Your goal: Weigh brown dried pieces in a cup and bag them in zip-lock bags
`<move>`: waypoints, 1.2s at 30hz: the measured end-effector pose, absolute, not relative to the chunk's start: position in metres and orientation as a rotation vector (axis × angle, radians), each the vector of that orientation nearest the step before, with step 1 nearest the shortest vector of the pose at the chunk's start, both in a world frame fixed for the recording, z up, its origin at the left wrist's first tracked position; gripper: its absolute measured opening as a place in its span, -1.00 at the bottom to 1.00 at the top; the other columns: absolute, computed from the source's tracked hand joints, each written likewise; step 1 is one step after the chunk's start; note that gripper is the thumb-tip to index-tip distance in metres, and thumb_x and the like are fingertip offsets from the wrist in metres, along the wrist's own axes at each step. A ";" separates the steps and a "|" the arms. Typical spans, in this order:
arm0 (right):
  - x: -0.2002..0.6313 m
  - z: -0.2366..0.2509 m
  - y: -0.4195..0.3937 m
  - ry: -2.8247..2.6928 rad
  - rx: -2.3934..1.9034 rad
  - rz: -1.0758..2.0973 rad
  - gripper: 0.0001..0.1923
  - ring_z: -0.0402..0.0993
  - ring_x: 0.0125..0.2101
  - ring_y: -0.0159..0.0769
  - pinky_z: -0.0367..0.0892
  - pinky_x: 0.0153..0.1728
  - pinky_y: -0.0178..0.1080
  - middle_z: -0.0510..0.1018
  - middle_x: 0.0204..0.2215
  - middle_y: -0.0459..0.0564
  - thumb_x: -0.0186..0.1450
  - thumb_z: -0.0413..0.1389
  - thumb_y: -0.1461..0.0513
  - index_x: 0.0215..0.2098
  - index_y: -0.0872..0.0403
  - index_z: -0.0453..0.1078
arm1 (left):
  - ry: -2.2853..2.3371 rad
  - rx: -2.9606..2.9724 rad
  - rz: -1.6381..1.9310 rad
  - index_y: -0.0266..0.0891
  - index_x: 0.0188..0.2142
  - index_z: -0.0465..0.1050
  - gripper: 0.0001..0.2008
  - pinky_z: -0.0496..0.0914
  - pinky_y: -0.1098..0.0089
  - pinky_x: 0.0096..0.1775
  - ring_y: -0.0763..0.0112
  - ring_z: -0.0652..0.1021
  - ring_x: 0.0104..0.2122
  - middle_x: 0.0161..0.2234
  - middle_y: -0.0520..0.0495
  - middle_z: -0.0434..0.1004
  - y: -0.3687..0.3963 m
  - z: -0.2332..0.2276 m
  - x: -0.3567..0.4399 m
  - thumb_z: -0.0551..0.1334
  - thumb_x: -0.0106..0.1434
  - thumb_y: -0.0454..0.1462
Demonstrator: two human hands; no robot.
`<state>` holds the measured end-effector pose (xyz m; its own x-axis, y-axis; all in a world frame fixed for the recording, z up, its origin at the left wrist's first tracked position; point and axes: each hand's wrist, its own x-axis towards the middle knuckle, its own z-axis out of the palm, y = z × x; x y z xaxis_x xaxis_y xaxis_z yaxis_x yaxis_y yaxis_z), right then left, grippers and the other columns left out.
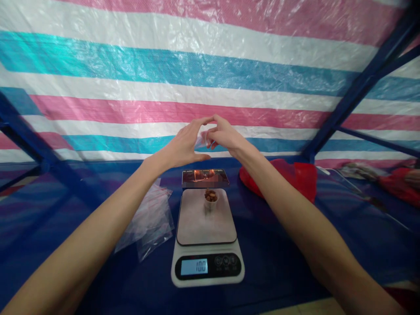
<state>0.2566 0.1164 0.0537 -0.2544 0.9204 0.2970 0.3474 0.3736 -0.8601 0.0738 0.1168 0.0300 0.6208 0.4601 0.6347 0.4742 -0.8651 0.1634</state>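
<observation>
Both hands meet in the air beyond a white kitchen scale. My left hand is open in a C shape, its thumb well apart from its arched fingers, whose tips reach my right hand. The right fingers are curled in around what looks like a clear plastic bag, mostly hidden between the hands. A small white cup filled with brown pieces stands on the scale's far half. The lit display appears to read 10.0.
Behind the scale is a phone with its screen on. Several clear zip bags lie to the left on the blue table. A red bag lies at right, partly behind my right forearm. Striped sheeting and blue metal bars stand behind.
</observation>
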 end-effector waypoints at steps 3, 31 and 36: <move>0.254 0.057 0.114 -1.725 -1.092 0.912 -0.69 0.43 -0.47 -0.29 0.32 -0.50 -0.27 0.49 -0.45 -0.12 0.21 0.14 0.41 -0.13 0.01 0.24 | -0.874 -2.680 -1.070 -0.20 0.39 0.16 -0.34 0.37 -0.05 0.27 0.00 0.48 0.27 0.30 -0.30 0.44 0.115 0.032 0.077 0.21 0.32 -0.35; 0.239 0.054 0.102 -2.250 -0.718 -0.066 -0.65 0.53 0.06 -0.08 0.37 0.11 -0.10 0.66 -0.02 0.12 0.40 0.00 0.42 -0.13 0.10 0.64 | -1.030 -2.718 -1.394 -0.20 -0.17 0.37 -0.94 0.46 0.24 -0.11 0.22 0.57 -0.20 -0.22 -0.07 0.58 0.129 0.029 0.056 0.18 0.37 -0.28; 0.241 0.055 0.103 -2.457 -0.694 -0.025 -0.56 0.57 0.02 -0.14 0.37 0.04 -0.18 0.68 0.02 0.06 0.35 -0.04 0.49 -0.07 0.08 0.62 | -1.028 -2.766 -1.295 -0.18 -0.18 0.32 -0.84 0.39 0.29 -0.21 0.24 0.57 -0.25 -0.26 -0.04 0.56 0.127 0.030 0.055 0.20 0.23 -0.35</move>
<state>0.2407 0.1026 0.0551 -0.6965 0.4733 0.5393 0.4844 0.8646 -0.1332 0.0549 0.1274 0.0305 0.4746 0.5794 0.6626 0.5143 -0.7935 0.3254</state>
